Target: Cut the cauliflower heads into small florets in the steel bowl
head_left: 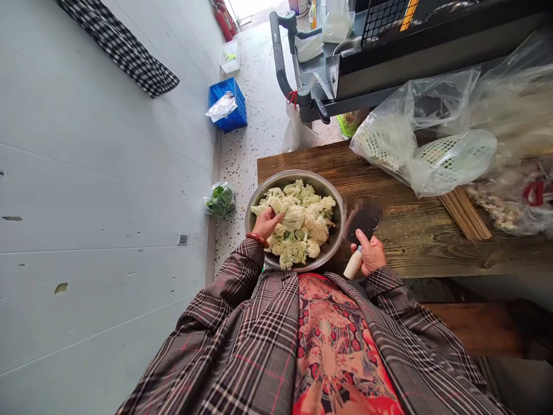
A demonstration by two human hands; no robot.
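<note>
A wide metal basin (pixel 339 242) full of cauliflower florets (pixel 317 225) sits at the left end of the wooden table. Over the heap, my left hand (pixel 266 223) is closed on a pale cauliflower piece (pixel 294 217), with thumb and fingers pinching its near side. To the right of the basin, my right hand (pixel 372 253) grips a cleaver (pixel 363 221). Its dark, broad blade points away from me over the table, and the light-coloured handle (pixel 353 264) sticks out below my fingers. Blurring covers part of the blade's outline.
The wooden table (pixel 415 248) runs to the right, bearing clear plastic bags with foam netting (pixel 444 153) and thin wooden sticks (pixel 464 213). A cart handle (pixel 280 55) stands beyond it. On the floor at left are a bag of greens (pixel 220 199) and a blue crate (pixel 235 109), beside a wall.
</note>
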